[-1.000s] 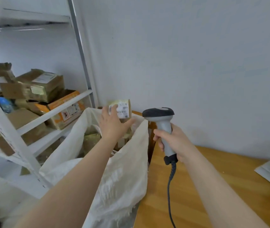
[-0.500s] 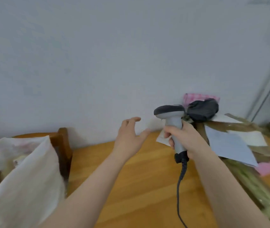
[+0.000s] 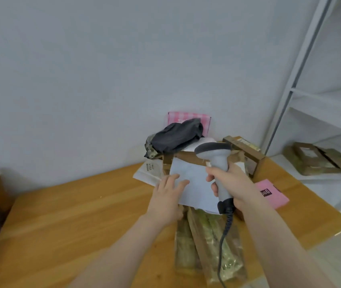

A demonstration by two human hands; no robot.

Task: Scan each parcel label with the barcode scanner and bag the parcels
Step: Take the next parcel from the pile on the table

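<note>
The right hand (image 3: 235, 183) grips the scanner (image 3: 215, 161) by its handle, with the fingers curled tight round it. The scanner's cord (image 3: 223, 238) hangs down toward 6 o'clock. The left hand (image 3: 168, 197) lies flat on the white parcel (image 3: 195, 183), fingers straight, holding nothing. That parcel sits on a pile on the wood surface (image 3: 78, 217). From it, a dark bag (image 3: 177, 136) is at 12 o'clock, a pink parcel (image 3: 270, 193) at 3 o'clock and a long clear parcel (image 3: 205, 250) at 6 o'clock. A white shelf (image 3: 319, 96) stands at 2 o'clock.
</note>
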